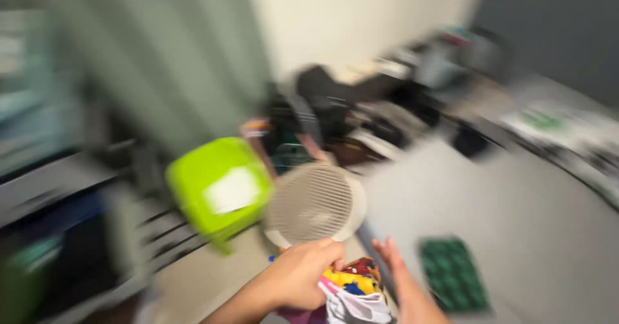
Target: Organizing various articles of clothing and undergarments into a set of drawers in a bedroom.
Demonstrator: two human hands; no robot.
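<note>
A pale wall (361, 14) and a grey-green curtain (161, 59) back a cluttered room, all of it smeared by motion blur. At the far left, dark shelving (45, 188) is too blurred to read. Next comes a lime-green plastic stool (219, 188) with a pale patch on its side, standing on the floor (516, 234). Beside it a round white fan (314, 205) faces the camera, its base hidden behind the hands. Behind the fan, a dark heap of belongings (348, 111) cannot be made out.

Low in the middle, the left hand (303, 274) is curled closed, pinching a bright patterned cloth (351, 292), which runs off the bottom edge. The right hand (394, 263) stands edge-on just beside the cloth, fingers straight and together; whether it touches is unclear. Right of it a dark green studded mat (452, 274) lies on the floor.
</note>
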